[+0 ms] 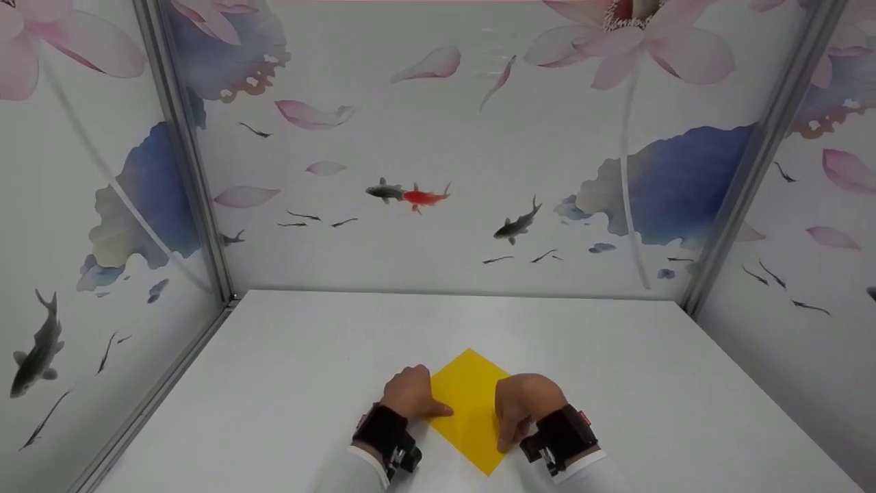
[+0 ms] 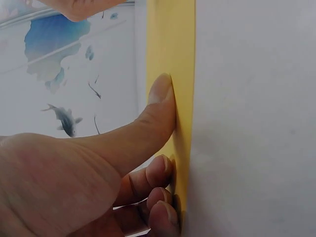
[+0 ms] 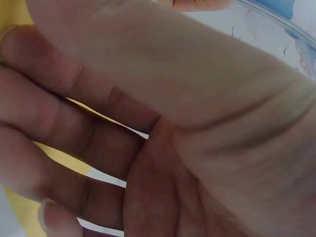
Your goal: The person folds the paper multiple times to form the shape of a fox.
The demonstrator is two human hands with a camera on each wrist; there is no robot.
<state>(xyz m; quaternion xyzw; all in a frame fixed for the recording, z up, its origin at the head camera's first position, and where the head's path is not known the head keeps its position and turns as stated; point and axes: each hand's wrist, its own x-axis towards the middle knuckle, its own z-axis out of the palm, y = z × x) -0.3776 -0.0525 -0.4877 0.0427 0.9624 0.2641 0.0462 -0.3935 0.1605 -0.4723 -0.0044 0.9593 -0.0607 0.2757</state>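
A yellow square sheet of paper (image 1: 471, 394) lies turned like a diamond on the white table, one corner toward the person. My left hand (image 1: 412, 394) is at its left side. In the left wrist view the straight thumb presses on the paper (image 2: 172, 39), and loosely bent fingertips (image 2: 163, 170) rest at it below. At the right side, my right hand (image 1: 530, 404) bends over the paper and hides that corner. Its thumb and index finger come together at the lower right edge. Bent fingers (image 3: 44, 103) lie over the yellow sheet in the right wrist view.
White table (image 1: 328, 342) surrounds the sheet. Printed panels stand behind it (image 1: 424, 253) and at both sides, with metal posts (image 1: 198, 178) at the corners. Each wrist wears a black strap (image 1: 383, 431) with a small camera.
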